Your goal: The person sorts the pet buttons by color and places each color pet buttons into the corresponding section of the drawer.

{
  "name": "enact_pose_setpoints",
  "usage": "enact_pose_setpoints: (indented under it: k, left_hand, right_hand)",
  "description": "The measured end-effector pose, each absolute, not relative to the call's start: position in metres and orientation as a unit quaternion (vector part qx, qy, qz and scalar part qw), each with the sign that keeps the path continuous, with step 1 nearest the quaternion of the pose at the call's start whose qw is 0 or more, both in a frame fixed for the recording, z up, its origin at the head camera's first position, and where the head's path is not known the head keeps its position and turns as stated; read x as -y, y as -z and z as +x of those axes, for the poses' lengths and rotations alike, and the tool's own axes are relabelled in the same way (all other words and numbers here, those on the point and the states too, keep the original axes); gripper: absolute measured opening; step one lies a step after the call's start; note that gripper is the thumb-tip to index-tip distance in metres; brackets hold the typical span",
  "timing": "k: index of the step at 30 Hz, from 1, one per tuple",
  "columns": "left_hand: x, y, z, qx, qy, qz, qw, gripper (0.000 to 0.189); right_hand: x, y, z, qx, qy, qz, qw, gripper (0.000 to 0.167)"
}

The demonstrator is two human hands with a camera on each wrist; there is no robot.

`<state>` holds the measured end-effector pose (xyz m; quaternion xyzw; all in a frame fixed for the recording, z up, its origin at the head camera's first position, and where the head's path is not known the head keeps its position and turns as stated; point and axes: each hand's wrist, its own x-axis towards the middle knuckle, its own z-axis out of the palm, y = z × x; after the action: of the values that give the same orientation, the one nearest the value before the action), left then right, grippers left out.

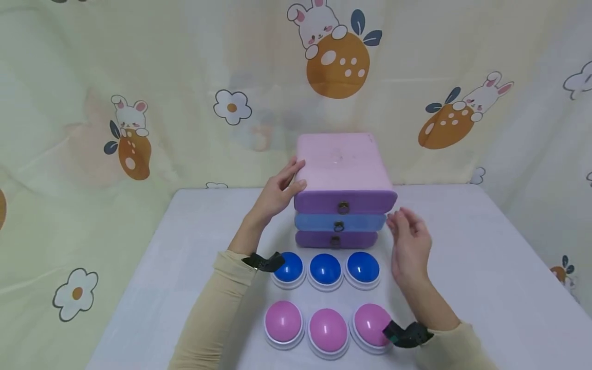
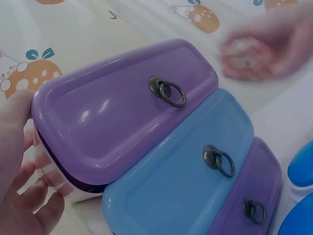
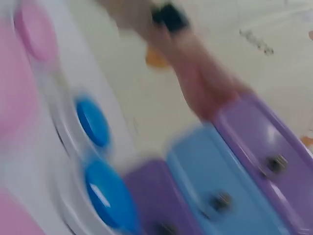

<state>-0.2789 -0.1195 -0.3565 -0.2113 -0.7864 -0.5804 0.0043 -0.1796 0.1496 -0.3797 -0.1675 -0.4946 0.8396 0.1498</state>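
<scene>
A small chest of drawers with a pink top [image 1: 341,162] stands at the back of the table. Its top drawer [image 2: 122,112] is purple, the middle drawer [image 2: 178,169] blue, the bottom drawer [image 2: 252,188] purple, each with a metal ring pull. A narrow dark gap shows behind the top drawer's left edge. My left hand [image 1: 277,192] rests against the chest's left side, thumb at the upper front. Just right of the chest, my right hand [image 1: 411,244] is raised with fingers loosely bent; it is blurred in the left wrist view, and no held thing shows.
In front of the chest, three blue dome buttons [image 1: 325,269] on white bases form a row. Three pink dome buttons [image 1: 328,330] line up nearer the front, the rightmost partly behind my right wristband [image 1: 408,335]. A patterned curtain [image 1: 185,61] hangs behind the white table [image 1: 472,246].
</scene>
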Motion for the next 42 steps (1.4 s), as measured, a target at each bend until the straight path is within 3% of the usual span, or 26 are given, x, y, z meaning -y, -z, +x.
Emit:
enact_pose_setpoints:
  k: [5,8,15,27,36,42]
  left_hand:
    - [0.123,0.356,-0.277,0.791,0.577,-0.203,0.011,0.054]
    - [0.122,0.355,-0.279,0.791,0.574,-0.208,0.014,0.054]
    - [0.117,0.356,-0.281,0.786,0.578,-0.219,0.018,0.053]
    - [0.113,0.354,-0.281,0.779,0.583,-0.228,0.018,0.052]
    - [0.114,0.356,-0.281,0.778,0.588,-0.222,0.015,0.054]
    - [0.116,0.359,-0.28,0.772,0.598,-0.216,0.011,0.053]
  right_hand:
    - [-0.124,0.401,-0.167,0.385,-0.894,-0.22,-0.071,0.047]
    - [-0.109,0.408,-0.167,0.384,-0.89,-0.216,-0.116,0.049]
    - [-0.092,0.413,-0.174,0.344,-0.906,-0.214,-0.123,0.056]
    - [-0.084,0.408,-0.18,0.303,-0.916,-0.243,-0.102,0.054]
    - [-0.078,0.411,-0.181,0.306,-0.911,-0.263,-0.081,0.027]
    - [-0.08,0.415,-0.181,0.3,-0.916,-0.255,-0.073,0.028]
